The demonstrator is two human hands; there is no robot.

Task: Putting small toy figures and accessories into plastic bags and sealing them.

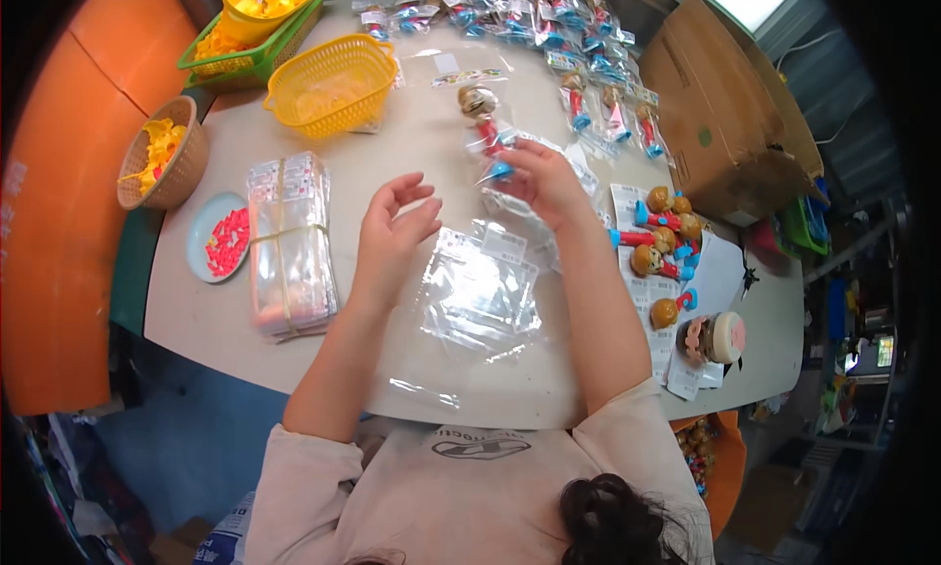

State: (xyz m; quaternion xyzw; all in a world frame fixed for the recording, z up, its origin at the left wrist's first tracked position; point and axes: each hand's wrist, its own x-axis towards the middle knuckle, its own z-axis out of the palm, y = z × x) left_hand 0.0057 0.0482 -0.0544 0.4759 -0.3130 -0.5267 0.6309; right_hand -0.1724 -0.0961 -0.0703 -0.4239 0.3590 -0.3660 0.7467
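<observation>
My right hand pinches the lower, blue end of a bagged toy above the middle of the table. The toy has a round brown head and a red stem, inside a clear plastic bag. My left hand is raised to its left, fingers apart and slightly curled, holding nothing. Flat clear bags with white printed labels lie spread between my forearms. Left of them lies a thick stack of clear bags, tied with bands. Several unbagged toys rest on papers to the right.
Bagged toys crowd the far edge. At the left are a yellow basket, a tan basket of yellow pieces and a plate of small pink pieces. A cardboard box and a jar stand at right.
</observation>
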